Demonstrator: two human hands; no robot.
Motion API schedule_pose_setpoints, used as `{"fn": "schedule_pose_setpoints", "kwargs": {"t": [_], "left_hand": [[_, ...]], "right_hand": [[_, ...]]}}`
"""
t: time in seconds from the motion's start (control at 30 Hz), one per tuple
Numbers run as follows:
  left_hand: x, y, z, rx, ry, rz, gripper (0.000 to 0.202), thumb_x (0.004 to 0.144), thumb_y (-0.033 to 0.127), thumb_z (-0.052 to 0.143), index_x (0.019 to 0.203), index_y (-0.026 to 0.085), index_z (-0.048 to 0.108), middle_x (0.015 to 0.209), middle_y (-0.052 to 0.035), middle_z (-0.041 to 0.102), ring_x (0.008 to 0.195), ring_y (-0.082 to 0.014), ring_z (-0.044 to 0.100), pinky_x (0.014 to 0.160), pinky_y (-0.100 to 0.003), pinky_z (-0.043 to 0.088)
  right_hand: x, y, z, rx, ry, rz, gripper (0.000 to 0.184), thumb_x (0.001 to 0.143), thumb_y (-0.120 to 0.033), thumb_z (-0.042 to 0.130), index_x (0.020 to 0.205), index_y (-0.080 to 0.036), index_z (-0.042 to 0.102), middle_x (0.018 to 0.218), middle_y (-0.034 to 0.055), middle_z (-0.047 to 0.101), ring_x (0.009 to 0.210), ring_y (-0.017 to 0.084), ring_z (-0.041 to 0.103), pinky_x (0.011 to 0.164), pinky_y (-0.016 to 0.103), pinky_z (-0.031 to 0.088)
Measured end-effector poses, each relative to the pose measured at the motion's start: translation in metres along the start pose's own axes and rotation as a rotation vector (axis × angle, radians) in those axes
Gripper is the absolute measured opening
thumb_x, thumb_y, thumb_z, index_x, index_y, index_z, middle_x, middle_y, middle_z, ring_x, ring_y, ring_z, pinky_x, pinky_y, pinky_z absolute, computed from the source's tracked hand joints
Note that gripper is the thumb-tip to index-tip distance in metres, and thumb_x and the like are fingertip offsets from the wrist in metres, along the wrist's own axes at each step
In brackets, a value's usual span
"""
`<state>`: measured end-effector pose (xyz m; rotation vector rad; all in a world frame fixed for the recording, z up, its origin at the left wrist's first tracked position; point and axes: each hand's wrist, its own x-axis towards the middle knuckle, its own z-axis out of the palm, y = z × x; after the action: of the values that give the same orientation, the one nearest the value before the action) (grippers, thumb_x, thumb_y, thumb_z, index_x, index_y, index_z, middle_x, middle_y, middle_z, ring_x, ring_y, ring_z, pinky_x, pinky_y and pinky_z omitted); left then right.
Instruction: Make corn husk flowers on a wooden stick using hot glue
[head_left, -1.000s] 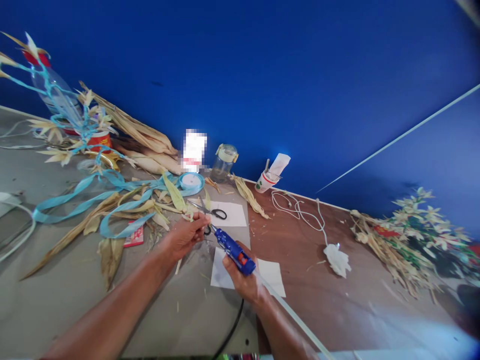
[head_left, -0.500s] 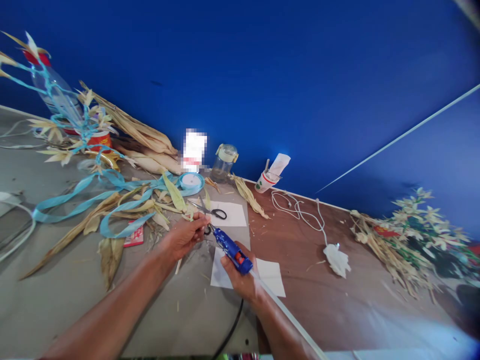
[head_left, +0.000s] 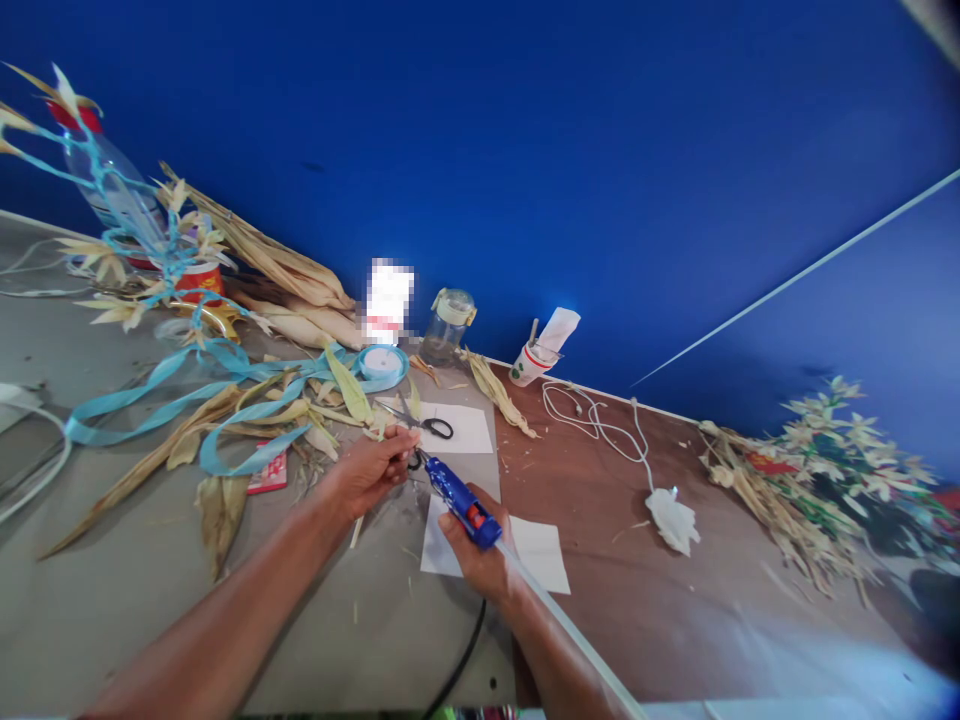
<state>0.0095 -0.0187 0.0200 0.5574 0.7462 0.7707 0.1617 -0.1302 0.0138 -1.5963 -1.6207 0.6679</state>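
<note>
My right hand (head_left: 480,560) grips a blue glue gun (head_left: 459,498) with a red trigger, its nozzle pointing up-left. A clear glue stick (head_left: 570,635) trails from the back of the gun, and a black cord (head_left: 461,665) hangs below. The nozzle meets the fingertips of my left hand (head_left: 371,468), which are pinched on something small I cannot make out. Black-handled scissors (head_left: 424,424) lie on white paper (head_left: 465,428) just beyond my left hand. Another white sheet (head_left: 536,550) lies under my right hand.
Dried corn husks (head_left: 262,262), light-blue ribbon (head_left: 225,400) and its spool (head_left: 381,362) spread to the left. By the blue wall stand a glass jar (head_left: 448,325) and a paper cup (head_left: 531,362). A white cable (head_left: 600,418) crosses the brown table (head_left: 675,610). Husk flowers (head_left: 825,480) lie at right.
My right hand and the glue gun have shifted slightly left and down, bringing the nozzle closer to my left fingertips. My left hand has barely moved.
</note>
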Motion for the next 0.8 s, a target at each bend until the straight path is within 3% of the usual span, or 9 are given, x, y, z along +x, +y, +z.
{"fn": "schedule_pose_setpoints", "kwargs": {"t": [0.2, 0.8], "left_hand": [[0.0011, 0.0001, -0.0021, -0.034, -0.032, 0.0, 0.028, 0.066, 0.022, 0.071, 0.063, 0.014, 0.044, 0.049, 0.0092, 0.037, 0.037, 0.0003, 0.026, 0.039, -0.014, 0.023], [0.0017, -0.0028, -0.0014, 0.053, 0.047, 0.033, 0.032, 0.061, 0.026, 0.074, 0.06, 0.015, 0.044, 0.047, 0.0091, 0.037, 0.037, -0.0003, 0.027, 0.038, -0.014, 0.022]], "right_hand": [[0.0001, 0.0001, 0.0, -0.018, 0.003, -0.013, 0.027, 0.078, -0.039, 0.054, 0.065, -0.021, 0.038, 0.057, -0.0037, 0.038, 0.054, 0.011, 0.04, 0.048, 0.022, 0.032], [0.0004, -0.0055, -0.0021, -0.068, 0.037, -0.055, 0.025, 0.078, -0.038, 0.053, 0.065, -0.021, 0.04, 0.057, -0.0017, 0.041, 0.056, 0.013, 0.045, 0.048, 0.024, 0.033]]}}
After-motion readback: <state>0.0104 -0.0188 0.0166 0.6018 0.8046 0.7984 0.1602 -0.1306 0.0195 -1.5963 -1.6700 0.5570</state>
